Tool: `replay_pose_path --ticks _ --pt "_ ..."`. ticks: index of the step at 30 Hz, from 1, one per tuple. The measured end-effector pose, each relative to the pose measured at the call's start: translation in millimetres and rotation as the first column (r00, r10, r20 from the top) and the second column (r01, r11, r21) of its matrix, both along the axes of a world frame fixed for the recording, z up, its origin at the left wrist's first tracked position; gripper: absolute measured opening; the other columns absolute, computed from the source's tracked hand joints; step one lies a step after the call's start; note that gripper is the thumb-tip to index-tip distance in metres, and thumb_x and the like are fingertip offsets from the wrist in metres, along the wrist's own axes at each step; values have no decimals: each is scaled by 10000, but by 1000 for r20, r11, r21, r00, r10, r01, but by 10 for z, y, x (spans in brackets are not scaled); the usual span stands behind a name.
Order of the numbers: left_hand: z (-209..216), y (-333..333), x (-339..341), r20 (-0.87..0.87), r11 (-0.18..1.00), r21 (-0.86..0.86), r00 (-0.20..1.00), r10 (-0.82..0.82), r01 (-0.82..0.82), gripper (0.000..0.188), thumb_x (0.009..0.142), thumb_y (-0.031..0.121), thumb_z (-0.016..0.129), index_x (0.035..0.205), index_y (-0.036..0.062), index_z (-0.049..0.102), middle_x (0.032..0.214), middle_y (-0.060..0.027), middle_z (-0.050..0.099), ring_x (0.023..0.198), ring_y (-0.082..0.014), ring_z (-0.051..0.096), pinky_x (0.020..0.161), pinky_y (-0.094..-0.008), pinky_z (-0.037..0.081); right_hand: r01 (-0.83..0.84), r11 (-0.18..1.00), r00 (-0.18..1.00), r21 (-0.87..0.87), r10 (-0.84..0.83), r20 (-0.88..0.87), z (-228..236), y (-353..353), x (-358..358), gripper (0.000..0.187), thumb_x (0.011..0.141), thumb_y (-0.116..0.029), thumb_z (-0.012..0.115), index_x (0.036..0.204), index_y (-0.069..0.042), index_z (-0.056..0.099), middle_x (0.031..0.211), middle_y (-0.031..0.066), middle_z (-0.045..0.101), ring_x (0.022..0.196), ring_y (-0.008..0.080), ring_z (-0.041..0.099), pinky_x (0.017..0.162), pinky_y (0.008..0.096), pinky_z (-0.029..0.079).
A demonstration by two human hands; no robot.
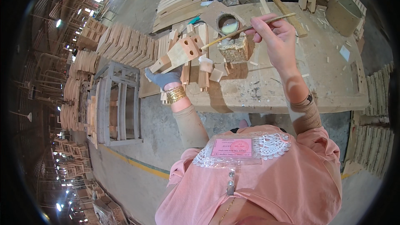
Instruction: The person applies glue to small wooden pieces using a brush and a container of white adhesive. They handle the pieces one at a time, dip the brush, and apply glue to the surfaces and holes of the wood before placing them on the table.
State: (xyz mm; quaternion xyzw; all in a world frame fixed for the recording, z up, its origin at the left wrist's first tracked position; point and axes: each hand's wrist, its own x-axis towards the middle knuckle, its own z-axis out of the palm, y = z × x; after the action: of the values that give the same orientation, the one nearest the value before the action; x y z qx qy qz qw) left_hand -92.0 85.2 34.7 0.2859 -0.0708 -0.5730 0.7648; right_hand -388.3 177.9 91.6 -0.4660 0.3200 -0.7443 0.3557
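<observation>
Holding up a wooden block with two drilled holes, the gloved left hand gripped its lower end above the surface's left edge; its long axis ran lower-left to upper-right, holes facing right. The right hand, pinching a thin stick, stood to the right, tip touching the block's hole end, over the glue pot.

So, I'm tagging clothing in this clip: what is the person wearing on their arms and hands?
The left hand wears a grey-blue glove, with stacked gold bangles at the wrist and a beige sleeve up the forearm. The right hand is bare, fingers uncovered; a patterned brown-beige sleeve covers that forearm. Both run into a pink top.
</observation>
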Motion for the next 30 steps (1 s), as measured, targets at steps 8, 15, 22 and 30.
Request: replay_pose_path --ticks 8,15,22,30 --pt "9 4 -39 -7 1000 -20 1000 -21 21 801 690 614 499 1320 160 302 1313 -149 334 1194 -370 352 934 -585 324 -5 1000 997 13 6 -72 96 44 131 152 825 -136 623 845 14 637 708 55 636 631 69 586 542 184 445" --pt "8 -27 49 -9 1000 -22 1000 7 -7 783 698 611 487 1309 153 313 1303 -145 341 1183 -369 363 925 -585 334 8 996 978 -86 -26 -207 120 35 189 144 818 -112 630 818 30 654 694 29 630 595 44 543 510 178 415" --pt "101 26 -34 39 1000 -2 999 18 -18 766 709 603 471 1303 148 307 1298 -154 339 1180 -381 362 912 -600 335 14 997 953 -71 -35 -300 163 72 150 140 831 -98 603 861 34 639 722 75 644 635 87 596 555 192 467" --pt "152 44 -24 4 1000 -25 1000 4 -4 758 713 600 465 1301 147 312 1284 -158 350 1180 -381 361 915 -595 336 49 994 979 -98 -67 -191 152 89 178 133 816 -116 627 821 14 653 687 46 637 572 55 547 500 183 422"
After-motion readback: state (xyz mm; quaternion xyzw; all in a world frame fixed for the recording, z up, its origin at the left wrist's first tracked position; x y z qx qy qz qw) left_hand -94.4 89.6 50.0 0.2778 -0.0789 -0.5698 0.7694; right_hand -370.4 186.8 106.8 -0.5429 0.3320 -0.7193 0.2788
